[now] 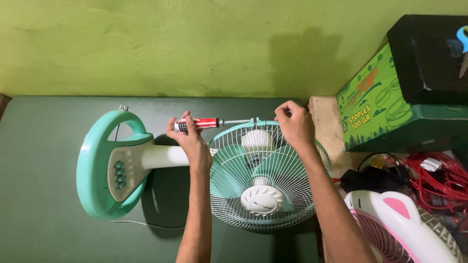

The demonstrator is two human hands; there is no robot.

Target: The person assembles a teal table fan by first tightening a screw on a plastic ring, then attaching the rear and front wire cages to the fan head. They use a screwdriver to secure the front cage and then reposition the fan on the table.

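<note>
Red-handled screwdriver (204,123) clamped in the left hand (187,139), tip at the mint fan's white wire grille (263,182); right hand (294,124) pinches the rim beside it.

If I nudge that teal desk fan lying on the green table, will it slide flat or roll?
The fan would probably rock rather than slide: it seems to rest on its rounded wire cage. The ring base stands on edge, so it may swing round. It looks like light plastic, easily shifted, though both hands steady it.
</note>
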